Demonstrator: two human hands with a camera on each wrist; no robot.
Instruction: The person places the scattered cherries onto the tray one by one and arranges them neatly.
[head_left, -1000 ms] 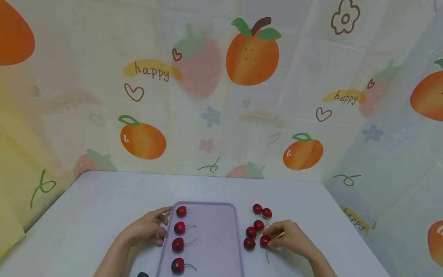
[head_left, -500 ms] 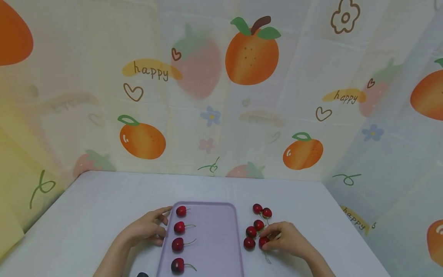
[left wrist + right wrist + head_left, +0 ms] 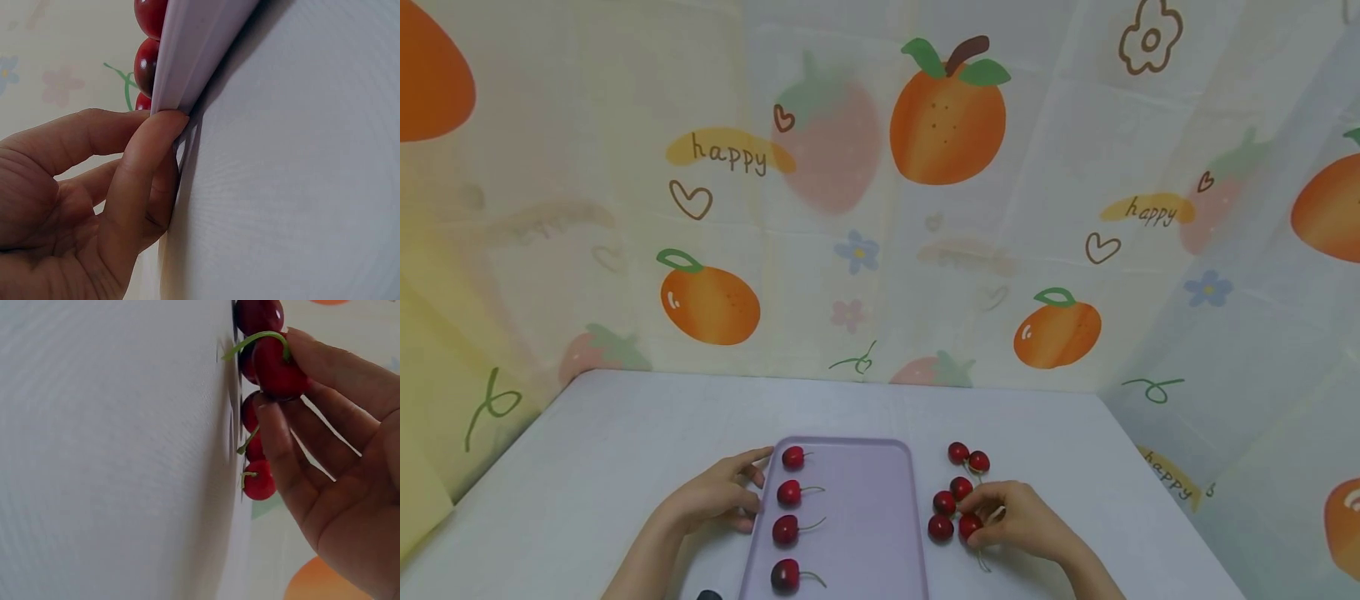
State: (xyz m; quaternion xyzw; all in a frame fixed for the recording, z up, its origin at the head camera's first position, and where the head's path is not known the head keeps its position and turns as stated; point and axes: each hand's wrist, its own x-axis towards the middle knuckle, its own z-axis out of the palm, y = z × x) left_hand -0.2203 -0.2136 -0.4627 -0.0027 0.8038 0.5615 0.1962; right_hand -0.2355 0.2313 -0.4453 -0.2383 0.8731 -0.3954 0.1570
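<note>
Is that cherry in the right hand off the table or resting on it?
Off it: right hand pinches the cherry clear of the table.

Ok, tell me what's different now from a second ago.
The right hand has slid slightly left with the cherry it pinches, nearer the loose cherries. The left hand stays at the tray edge, and the four cherries on the tray are unmoved.

Loose cherries (image 3: 957, 487) crowd the gap beside the tray (image 3: 865, 533); its right half lies bare.
</note>
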